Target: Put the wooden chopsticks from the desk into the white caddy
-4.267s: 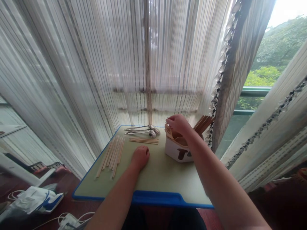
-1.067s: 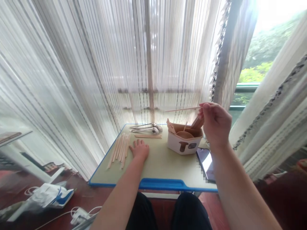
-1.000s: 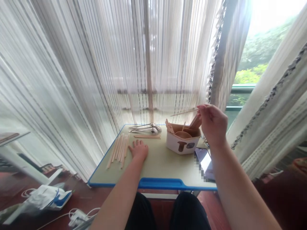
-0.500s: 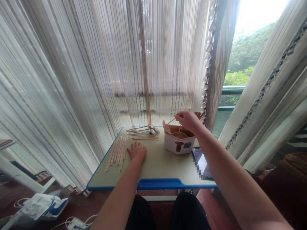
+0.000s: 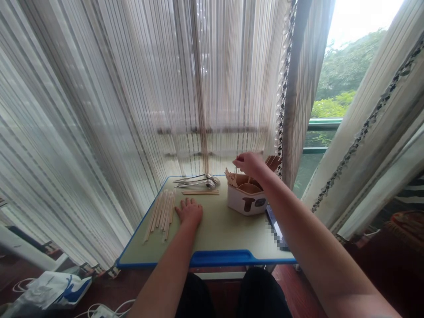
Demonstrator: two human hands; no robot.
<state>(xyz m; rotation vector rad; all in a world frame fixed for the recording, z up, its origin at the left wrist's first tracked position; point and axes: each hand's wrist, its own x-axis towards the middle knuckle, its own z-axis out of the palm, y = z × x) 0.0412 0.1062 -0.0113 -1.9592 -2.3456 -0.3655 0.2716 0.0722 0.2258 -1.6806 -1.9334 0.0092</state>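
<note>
My right hand (image 5: 249, 163) hovers over the white container (image 5: 247, 202), which holds wooden spoons and sticks. Its fingertips are pinched on a thin wooden stick that points down into the container's left side. My left hand (image 5: 189, 211) lies flat on the green table (image 5: 218, 234), fingers spread, holding nothing. Just to its left lies a row of several long wooden chopsticks (image 5: 160, 214). A short bundle of thin sticks (image 5: 200, 192) and metal spoons (image 5: 198, 180) lie further back.
A dark phone (image 5: 276, 227) lies right of the container, partly under my forearm. The table has a blue rim (image 5: 218, 257) and stands against sheer striped curtains (image 5: 149, 97). A white and blue bag (image 5: 49, 289) and cables lie on the floor at the left.
My right hand has come down from beside the curtain, where it held the stick level, to just above the container's left side. The left hand has stayed flat on the table.
</note>
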